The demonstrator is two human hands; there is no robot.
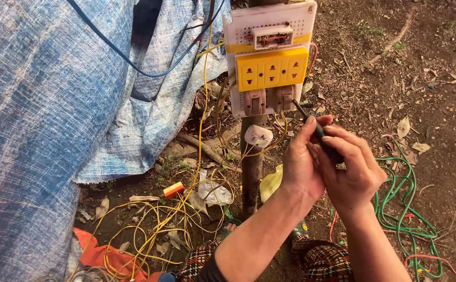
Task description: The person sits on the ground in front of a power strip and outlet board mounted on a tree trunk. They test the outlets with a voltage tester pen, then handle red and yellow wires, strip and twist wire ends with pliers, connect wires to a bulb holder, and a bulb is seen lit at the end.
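A white electrical board hangs on a wooden post, with a yellow socket strip across it and two switches below. A black-handled screwdriver points its tip at the right switch's lower corner. My left hand and my right hand are both wrapped around the screwdriver's handle, just below and right of the board. A white plug dangles under the board against the post.
A blue-grey tarp covers the left side, with a blue cable over it. Yellow wires tangle on the dirt near an orange block. Green cable coils lie at the right. Checked trousers show below.
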